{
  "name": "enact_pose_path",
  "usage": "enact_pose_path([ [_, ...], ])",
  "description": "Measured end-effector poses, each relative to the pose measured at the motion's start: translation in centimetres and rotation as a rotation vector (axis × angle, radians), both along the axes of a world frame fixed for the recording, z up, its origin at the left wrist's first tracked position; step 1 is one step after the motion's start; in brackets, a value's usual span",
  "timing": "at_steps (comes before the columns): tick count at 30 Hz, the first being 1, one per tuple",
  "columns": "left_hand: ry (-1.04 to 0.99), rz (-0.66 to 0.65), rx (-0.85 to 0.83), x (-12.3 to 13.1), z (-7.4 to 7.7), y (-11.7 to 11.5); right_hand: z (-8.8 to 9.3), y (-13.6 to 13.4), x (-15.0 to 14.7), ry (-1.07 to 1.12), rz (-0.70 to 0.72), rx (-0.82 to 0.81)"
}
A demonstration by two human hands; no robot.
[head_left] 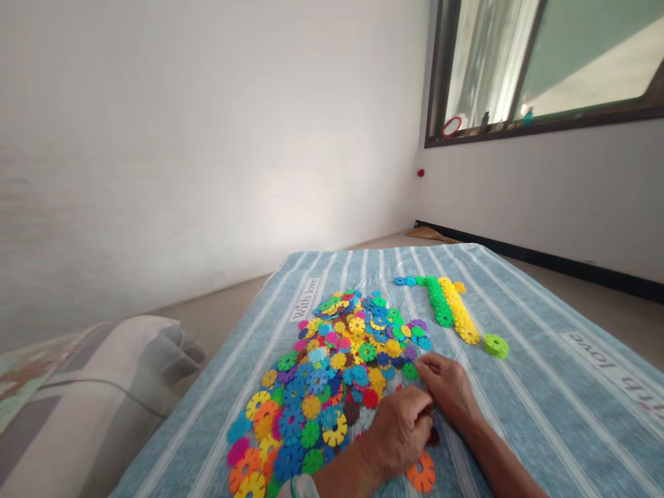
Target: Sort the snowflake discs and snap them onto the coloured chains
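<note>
A heap of flat, notched plastic discs (332,373) in many colours lies on a blue striped sheet (544,387). My left hand (397,432) rests at the heap's near right edge, its fingers curled shut over something dark that I cannot make out. My right hand (446,387) lies right beside it with its fingers bent together and its fingertips touching a green disc (409,371). An orange disc (421,472) lies under my left wrist.
A joined row of green and yellow discs (451,309) lies beyond the hands, with a few blue ones at its far end and a lone green disc (496,345) nearby. A grey pillow (104,387) sits at the left. White walls and a window (544,62) stand behind.
</note>
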State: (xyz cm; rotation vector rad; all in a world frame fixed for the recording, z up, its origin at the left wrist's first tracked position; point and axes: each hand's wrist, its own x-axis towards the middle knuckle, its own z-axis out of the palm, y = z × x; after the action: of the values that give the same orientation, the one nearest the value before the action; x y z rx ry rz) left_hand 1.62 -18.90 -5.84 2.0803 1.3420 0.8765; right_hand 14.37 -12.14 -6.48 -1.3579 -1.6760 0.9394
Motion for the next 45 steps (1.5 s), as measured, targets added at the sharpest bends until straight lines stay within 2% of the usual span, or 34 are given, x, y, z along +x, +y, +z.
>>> enact_pose_path([
  [11,0.036,-0.008,0.043,0.0,-0.5,-0.2,-1.7,0.0,0.5,-0.008,0.036,-0.011],
  [23,0.106,-0.022,0.068,0.3,-0.4,0.0,-1.0,-0.6,0.9,0.006,0.038,0.032],
  [29,0.284,-0.043,0.156,0.7,-0.7,0.1,-0.9,-0.7,1.1,0.018,0.051,0.053],
  [31,0.395,-0.101,0.233,0.6,-0.1,0.1,-0.9,-0.6,1.2,0.021,0.057,0.048],
  [33,0.497,-0.177,0.298,0.0,1.1,-0.2,-1.0,-0.6,1.4,0.024,0.062,0.034],
  [35,0.557,-0.212,0.320,-1.4,2.9,-1.0,-1.0,-0.7,1.5,0.019,0.058,0.009],
  [37,0.577,-0.190,0.318,-3.9,4.8,-2.4,-0.9,-0.8,1.6,0.010,0.050,-0.017],
  [38,0.566,-0.128,0.303,-5.6,5.6,-3.5,-0.8,-0.9,1.7,0.005,0.046,-0.027],
  [40,0.536,0.106,0.273,-9.4,6.5,-6.3,-0.6,-1.0,1.7,-0.001,0.042,-0.039],
  [42,0.575,0.313,0.223,-13.4,6.4,-9.9,-0.4,-1.0,1.7,-0.004,0.044,-0.047],
  [45,0.690,0.521,0.123,-18.1,4.5,-15.3,-0.2,-1.1,1.6,-0.013,0.044,-0.051],
])
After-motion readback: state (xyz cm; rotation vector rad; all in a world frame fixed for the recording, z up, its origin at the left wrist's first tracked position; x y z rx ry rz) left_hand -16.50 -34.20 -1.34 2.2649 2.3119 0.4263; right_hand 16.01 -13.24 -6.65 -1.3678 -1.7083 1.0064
